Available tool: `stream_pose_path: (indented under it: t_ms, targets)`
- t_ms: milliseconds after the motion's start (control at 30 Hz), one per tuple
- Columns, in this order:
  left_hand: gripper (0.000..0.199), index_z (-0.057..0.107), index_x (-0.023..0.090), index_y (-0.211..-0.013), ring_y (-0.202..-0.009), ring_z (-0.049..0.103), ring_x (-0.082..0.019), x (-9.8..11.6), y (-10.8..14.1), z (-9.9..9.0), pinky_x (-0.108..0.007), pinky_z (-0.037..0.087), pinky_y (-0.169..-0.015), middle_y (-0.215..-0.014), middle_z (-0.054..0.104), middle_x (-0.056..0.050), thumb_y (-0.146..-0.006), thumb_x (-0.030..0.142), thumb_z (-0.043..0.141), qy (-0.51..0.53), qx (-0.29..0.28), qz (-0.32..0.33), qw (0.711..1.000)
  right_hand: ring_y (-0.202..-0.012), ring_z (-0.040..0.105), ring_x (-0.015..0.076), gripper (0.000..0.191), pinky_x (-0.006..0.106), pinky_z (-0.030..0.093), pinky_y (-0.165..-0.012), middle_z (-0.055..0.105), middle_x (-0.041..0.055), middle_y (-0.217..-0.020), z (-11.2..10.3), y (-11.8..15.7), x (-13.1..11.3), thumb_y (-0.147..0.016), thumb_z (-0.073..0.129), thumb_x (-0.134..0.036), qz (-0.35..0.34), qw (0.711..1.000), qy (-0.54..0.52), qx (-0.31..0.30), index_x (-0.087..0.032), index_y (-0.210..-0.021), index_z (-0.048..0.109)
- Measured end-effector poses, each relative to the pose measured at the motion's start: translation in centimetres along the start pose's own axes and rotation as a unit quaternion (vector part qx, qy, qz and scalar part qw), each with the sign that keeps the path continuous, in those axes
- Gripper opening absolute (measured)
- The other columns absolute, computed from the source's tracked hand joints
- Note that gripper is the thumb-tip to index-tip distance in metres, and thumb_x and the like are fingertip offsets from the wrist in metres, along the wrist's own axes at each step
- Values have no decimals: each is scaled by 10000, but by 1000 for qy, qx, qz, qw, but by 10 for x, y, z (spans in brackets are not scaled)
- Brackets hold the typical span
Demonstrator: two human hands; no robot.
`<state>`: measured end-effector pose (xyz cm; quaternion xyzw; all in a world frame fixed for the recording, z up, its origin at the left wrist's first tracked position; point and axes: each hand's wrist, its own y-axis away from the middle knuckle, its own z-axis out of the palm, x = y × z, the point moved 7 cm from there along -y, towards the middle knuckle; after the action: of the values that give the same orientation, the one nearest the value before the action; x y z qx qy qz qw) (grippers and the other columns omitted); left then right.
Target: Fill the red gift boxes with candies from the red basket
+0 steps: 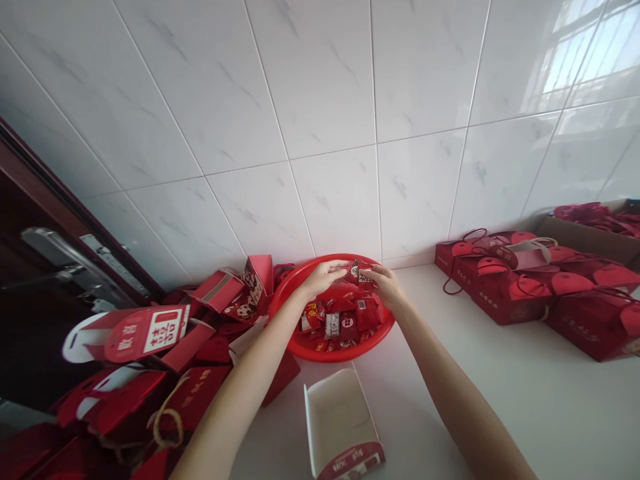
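Both hands reach over the far half of a red plastic basin [295,350] filled with small wrapped packets [345,323], mostly red, one silvery. My left hand [323,277] has its fingers closed at the left side of a small dark-and-white patterned candy packet [355,271]. From the other side, my right hand [386,283] pinches the packet's right part. The fingertips partly hide it. Nearer to me lies an open white-lined box [343,417] with a red printed end, nothing visible inside.
Red gift boxes [200,393] with cord handles are heaped on the left, beside a dark door with a metal handle [70,260]. Closed red boxes [515,293] stand in rows at right, with a brown carton [575,233] behind. A tiled wall [330,193] bounds the back.
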<state>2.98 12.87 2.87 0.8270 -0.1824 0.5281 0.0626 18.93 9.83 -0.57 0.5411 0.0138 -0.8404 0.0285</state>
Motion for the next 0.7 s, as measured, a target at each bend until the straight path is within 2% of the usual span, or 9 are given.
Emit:
stream_pose_path:
  t_ms: [100, 233, 333, 433, 533, 633, 700]
  targets:
    - [399, 673, 182, -1263, -1042, 706, -227, -13, -1, -23, -312, 531, -905, -1230, 728, -103, -889, 299, 594, -154, 6, -56, 986, -734, 676, 171, 140, 246, 550, -590, 724, 39, -806, -2, 0, 0, -673, 748, -276, -4, 1000, 5, 11, -192, -763, 680]
    - [207, 782, 214, -879, -955, 719, -245, -42, 0, -49, -259, 519, -815, -998, 796, -53, -680, 216, 724, -249, -18, -113, 962, -721, 672, 175, 147, 257, 545, -603, 716, 32, -763, -1, -1, 2, -660, 736, -295, -15, 999, 35, -4, -183, -732, 674]
    - [95, 732, 228, -654, -826, 721, -242, -68, 3, -55, -248, 507, -726, -772, 784, -29, -571, 191, 760, -307, -43, -148, 939, -684, 660, 161, 158, 263, 538, -607, 706, 18, -741, 0, 0, 2, -665, 709, -311, -28, 997, 77, -12, -178, -742, 673]
    - [112, 687, 230, -572, -702, 702, -227, -87, 6, -48, -249, 498, -665, -606, 720, -10, -524, 206, 786, -343, -68, -173, 921, -667, 645, 153, 154, 264, 531, -601, 700, 14, -746, 3, 3, -1, -665, 687, -304, -38, 990, 133, -19, -173, -744, 672]
    - [196, 705, 225, -630, -729, 706, -242, -98, 6, -39, -269, 506, -686, -656, 729, -17, -470, 172, 805, -362, -75, -186, 910, -717, 647, 161, 178, 279, 546, -620, 699, 31, -827, 8, 5, -3, -660, 679, -296, -44, 987, 149, -37, -167, -782, 689]
    - [433, 750, 229, -845, -878, 713, -285, -99, 6, -35, -292, 512, -733, -906, 772, -64, -429, 117, 799, -368, -60, -182, 910, -754, 644, 173, 192, 295, 557, -633, 678, 42, -826, 9, 4, -4, -661, 680, -306, -51, 988, 143, -38, -166, -793, 687]
    - [523, 750, 234, -939, -941, 706, -301, -98, 6, -33, -295, 510, -744, -1001, 765, -82, -432, 114, 798, -366, -53, -177, 912, -771, 643, 182, 187, 300, 561, -635, 672, 47, -813, 8, 2, -3, -658, 683, -309, -53, 988, 143, -31, -165, -777, 677]
